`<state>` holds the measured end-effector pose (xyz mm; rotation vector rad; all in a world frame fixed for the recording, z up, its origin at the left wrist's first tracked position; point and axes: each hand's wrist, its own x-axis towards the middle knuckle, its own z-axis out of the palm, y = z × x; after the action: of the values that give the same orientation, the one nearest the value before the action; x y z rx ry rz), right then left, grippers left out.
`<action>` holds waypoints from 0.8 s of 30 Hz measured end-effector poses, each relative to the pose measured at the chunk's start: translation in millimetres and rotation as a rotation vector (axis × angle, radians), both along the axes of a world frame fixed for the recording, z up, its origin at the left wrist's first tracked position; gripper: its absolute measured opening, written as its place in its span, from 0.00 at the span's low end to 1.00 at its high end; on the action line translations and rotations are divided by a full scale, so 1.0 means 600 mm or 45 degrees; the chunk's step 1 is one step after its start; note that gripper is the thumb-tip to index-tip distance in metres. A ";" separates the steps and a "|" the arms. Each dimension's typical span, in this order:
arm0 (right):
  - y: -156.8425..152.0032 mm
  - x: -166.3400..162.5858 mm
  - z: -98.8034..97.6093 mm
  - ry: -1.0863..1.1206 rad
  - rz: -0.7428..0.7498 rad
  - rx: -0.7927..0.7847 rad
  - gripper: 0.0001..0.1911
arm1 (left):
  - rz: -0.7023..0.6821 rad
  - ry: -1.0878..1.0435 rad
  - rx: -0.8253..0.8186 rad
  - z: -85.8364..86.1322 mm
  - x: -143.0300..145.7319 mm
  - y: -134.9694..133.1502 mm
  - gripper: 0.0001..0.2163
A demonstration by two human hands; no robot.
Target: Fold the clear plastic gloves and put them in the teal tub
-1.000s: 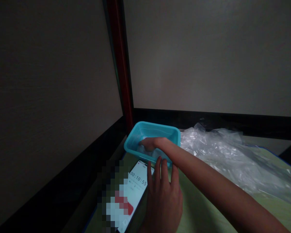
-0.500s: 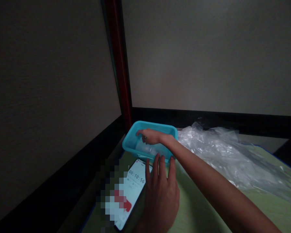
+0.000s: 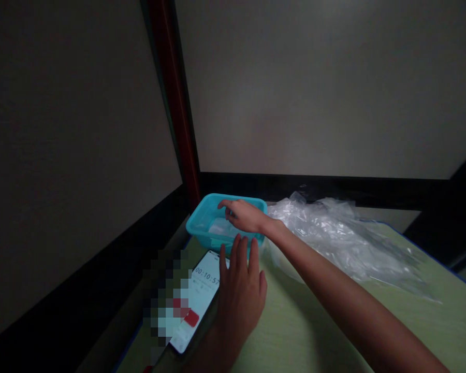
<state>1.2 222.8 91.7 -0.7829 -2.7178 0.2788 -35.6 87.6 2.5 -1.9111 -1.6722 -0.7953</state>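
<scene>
My right hand [image 3: 244,214] reaches over a turquoise plastic basket [image 3: 202,237]. Its index finger is stretched out and bent at the tip, the other fingers are loosely curled, and nothing shows between them. Inside the basket lies some clear, whitish plastic [image 3: 220,227], partly hidden by the hand. My left hand [image 3: 243,287] is open, palm down with spread fingers, its fingertips at the basket's near side; whether they touch it I cannot tell. Beside the left hand lies a phone [image 3: 198,292] with a running timer on its lit screen.
A heap of crumpled clear plastic bags [image 3: 326,233] lies to the right of the basket, partly behind my right forearm. Everything rests on a green surface [image 3: 295,331] with a blue edge. Walls with a dark red corner post [image 3: 178,114] stand close behind and on the left.
The view has shifted, so the basket, phone and bags sit further left. My right hand has risen slightly relative to the basket. The timer has gone on by a second.
</scene>
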 end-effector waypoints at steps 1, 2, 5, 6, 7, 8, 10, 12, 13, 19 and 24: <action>-0.004 0.005 0.001 0.015 -0.012 0.010 0.22 | -0.003 0.003 0.003 0.000 0.000 0.001 0.20; -0.007 0.009 0.003 0.030 -0.024 0.020 0.22 | -0.003 0.007 0.001 0.000 -0.001 0.003 0.19; -0.019 0.021 0.007 0.069 -0.048 0.047 0.21 | -0.002 0.024 -0.028 0.002 -0.002 0.005 0.19; -0.024 0.024 0.009 0.080 -0.050 0.056 0.21 | 0.000 0.029 -0.038 0.003 -0.002 0.006 0.19; -0.030 0.028 0.010 0.089 -0.051 0.064 0.21 | 0.003 0.034 -0.046 0.004 -0.002 0.007 0.20; -0.036 0.031 0.012 0.096 -0.049 0.073 0.20 | 0.007 0.039 -0.057 0.005 -0.002 0.007 0.20; -0.049 0.039 0.016 0.108 -0.041 0.091 0.20 | 0.014 0.051 -0.072 0.006 -0.002 0.008 0.20; -0.065 0.046 0.020 0.116 -0.035 0.110 0.19 | 0.019 0.061 -0.075 0.007 -0.002 0.009 0.19; -0.073 0.050 0.022 0.118 -0.033 0.118 0.18 | 0.020 0.066 -0.072 0.006 -0.002 0.009 0.18; -0.125 0.075 0.036 0.087 -0.006 0.131 0.16 | -0.042 0.021 -0.044 -0.003 -0.011 0.013 0.18; -0.165 0.094 0.037 0.046 0.046 0.196 0.16 | -0.113 -0.083 -0.021 -0.010 -0.015 0.019 0.15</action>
<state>57.5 124.0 114.1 -0.6801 -2.6829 0.0887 -44.3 99.0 -3.4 -2.0024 -1.6465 -0.8890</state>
